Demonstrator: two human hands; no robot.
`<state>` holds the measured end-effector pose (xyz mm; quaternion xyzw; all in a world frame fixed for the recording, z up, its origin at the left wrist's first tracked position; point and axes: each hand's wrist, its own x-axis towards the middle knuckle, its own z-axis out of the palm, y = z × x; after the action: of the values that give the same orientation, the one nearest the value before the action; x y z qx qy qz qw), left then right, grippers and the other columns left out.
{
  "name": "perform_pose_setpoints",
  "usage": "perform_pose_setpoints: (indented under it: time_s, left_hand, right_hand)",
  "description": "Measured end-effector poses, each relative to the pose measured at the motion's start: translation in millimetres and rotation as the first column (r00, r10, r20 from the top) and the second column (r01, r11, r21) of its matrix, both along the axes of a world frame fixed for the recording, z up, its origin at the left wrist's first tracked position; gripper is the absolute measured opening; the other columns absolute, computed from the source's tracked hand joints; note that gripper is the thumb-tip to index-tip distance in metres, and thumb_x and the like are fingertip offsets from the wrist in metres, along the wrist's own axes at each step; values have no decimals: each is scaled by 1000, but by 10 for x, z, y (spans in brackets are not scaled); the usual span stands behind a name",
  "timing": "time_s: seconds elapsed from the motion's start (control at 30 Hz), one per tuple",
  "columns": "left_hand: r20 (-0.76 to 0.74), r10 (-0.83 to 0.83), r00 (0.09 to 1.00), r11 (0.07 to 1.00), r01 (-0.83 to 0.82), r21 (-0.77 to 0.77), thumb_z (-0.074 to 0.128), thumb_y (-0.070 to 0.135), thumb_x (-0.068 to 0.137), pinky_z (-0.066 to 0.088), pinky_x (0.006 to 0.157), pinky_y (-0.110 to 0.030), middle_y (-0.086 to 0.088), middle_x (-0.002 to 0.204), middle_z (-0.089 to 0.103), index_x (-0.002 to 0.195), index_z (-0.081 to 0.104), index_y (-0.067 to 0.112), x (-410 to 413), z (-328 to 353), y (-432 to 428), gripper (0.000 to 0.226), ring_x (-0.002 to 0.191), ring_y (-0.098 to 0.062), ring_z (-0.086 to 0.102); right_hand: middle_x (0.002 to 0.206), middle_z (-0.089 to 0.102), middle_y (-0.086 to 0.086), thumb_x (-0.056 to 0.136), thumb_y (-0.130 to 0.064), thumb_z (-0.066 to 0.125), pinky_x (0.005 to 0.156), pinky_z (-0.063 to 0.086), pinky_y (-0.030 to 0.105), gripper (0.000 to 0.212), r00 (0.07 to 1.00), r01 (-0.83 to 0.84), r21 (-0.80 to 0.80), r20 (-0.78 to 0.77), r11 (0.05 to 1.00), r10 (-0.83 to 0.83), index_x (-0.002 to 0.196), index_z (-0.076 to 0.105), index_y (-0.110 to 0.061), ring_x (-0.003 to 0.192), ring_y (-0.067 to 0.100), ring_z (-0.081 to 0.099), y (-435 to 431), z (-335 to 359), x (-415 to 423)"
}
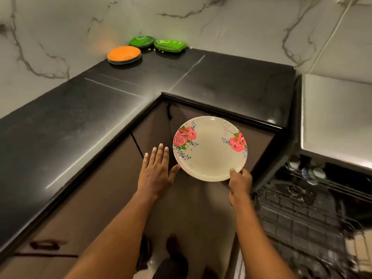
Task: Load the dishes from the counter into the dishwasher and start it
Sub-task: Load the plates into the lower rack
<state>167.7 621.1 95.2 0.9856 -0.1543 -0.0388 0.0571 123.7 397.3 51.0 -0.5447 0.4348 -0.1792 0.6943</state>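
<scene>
Right hand pinches floral plate by rim, left hand spread alongside.

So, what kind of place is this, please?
Most likely a home kitchen: a dark L-shaped counter with an orange plate stack and green plates in its corner, and an open dishwasher with wire racks on the right.
</scene>
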Motion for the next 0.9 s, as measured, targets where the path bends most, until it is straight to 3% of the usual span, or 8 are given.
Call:
perform_pose_setpoints:
  time_s: [0.17,0.33,0.53,0.67,0.77,0.9]
  left_hand:
    - [56,-17,998,999,16,29,-8,71,86,-11,119,-35,-5,165,-8,158,-1,15,-695,-18,-11,92,149,-15,-13]
    - [40,-73,997,997,74,-34,3,68,92,-12,118,-35,-5,165,-8,158,1,13,-1305,-1,-95,86,151,-19,-11]
    - [-33,-118,993,992,116,-47,12,61,100,-9,121,-38,-6,165,-8,158,-2,12,-2064,-191,-273,77,152,-21,-10]
    - [-119,-160,980,987,155,-48,-9,69,84,-9,120,-39,-8,166,-6,158,-2,10,-2744,-384,-466,94,153,-24,-7]
    - [-167,-179,969,984,174,-46,-11,70,80,-8,121,-40,-9,166,-6,158,-2,9,-3035,-434,-712,99,153,-24,-8]
    - [-183,-212,960,977,211,-29,-13,69,78,-8,121,-39,-9,166,-7,158,-3,10,-3332,-451,-1232,100,153,-24,-7]
  right_hand:
    - [101,64,15,92,0,55,79,51,36,15,998,-27,-40,-49,999,26,105,62,-3,88,25,59,-73,78,-831]
    - [103,67,12,90,-5,56,88,54,57,21,998,-26,-21,-57,999,24,110,63,-9,96,30,65,-47,17,-1482]
    - [100,69,5,84,-12,58,86,55,57,17,994,-34,-15,-104,999,32,94,62,-24,95,29,66,-102,-187,-2295]
    - [100,66,8,92,-6,54,85,56,53,20,983,-15,15,-181,1000,18,109,60,-16,94,29,64,-249,-134,-3042]
    - [98,63,9,93,0,52,81,57,51,21,980,24,16,-199,1000,-20,110,58,-11,88,26,62,-475,-138,-3445]
    - [97,62,6,89,0,54,85,54,58,26,968,41,29,-250,999,-32,112,60,-12,96,31,63,-925,-279,-3853]
